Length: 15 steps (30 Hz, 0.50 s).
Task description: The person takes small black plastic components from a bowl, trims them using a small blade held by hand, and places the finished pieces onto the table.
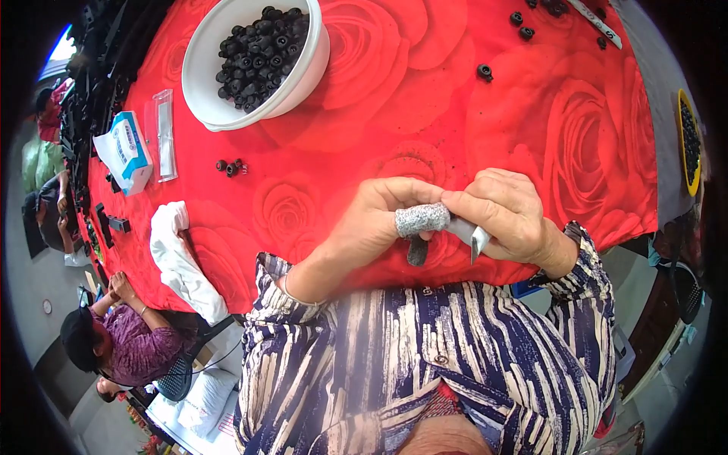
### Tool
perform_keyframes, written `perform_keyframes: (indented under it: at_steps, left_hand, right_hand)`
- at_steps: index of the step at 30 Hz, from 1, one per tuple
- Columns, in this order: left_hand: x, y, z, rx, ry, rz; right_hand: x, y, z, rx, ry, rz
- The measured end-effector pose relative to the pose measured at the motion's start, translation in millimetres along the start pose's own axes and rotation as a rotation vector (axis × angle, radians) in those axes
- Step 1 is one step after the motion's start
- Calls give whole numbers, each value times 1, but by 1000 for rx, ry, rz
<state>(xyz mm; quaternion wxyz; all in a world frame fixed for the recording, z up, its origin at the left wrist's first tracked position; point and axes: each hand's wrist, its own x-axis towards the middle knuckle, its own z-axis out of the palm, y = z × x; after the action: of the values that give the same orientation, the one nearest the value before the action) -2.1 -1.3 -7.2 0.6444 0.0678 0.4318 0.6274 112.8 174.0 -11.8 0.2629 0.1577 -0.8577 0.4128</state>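
Observation:
My left hand (370, 218) and my right hand (506, 211) meet above the near part of the table. A grey knitted finger sleeve (422, 220) covers a finger of the left hand. Below it a dark grey piece (417, 250) shows, perhaps another finger cover. The left thumb and fingers are closed together, and whatever sits between them is hidden. In the curled right hand is a pale flat tool with a slanted tip (478, 240), pointing down toward me. The right thumb and fingertips touch the end of the grey sleeve.
A white bowl (312, 68) of small black parts stands at the far left. Loose black parts (484, 73) lie on the red rose-patterned cloth (364, 136). Leftward are a tissue box (133, 155), a clear plastic strip (165, 136) and white cloth (182, 254). Another person (125, 337) sits at left.

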Motion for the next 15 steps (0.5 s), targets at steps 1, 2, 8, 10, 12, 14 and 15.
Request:
perform_keyframes:
  at_steps: [1,2,8,10,12,14,15]
  left_hand:
    - [0,1,-1,-2,-1,-1]
    - [0,3,-1,-15,-30,-28]
    - [-3,-7,4,-42,-11,57]
    - [-4,-9,6,-25,15,93]
    - [-4,-7,9,35,49,131]
    - [-6,-2,10,37,54,117]
    - [-7,0,9,40,55,103]
  right_hand:
    - [-1,0,0,0,-2,2]
    - [-2,1,0,-33,-8,-20]
    - [-1,-4,-3,-185,-25,-105]
    - [-2,-3,-3,-189,-9,-111]
    - [-3,-3,-3,-137,33,-73]
    - [1,-8,-8,-35,-12,126]
    - [4,-10,-12,62,-57,324]
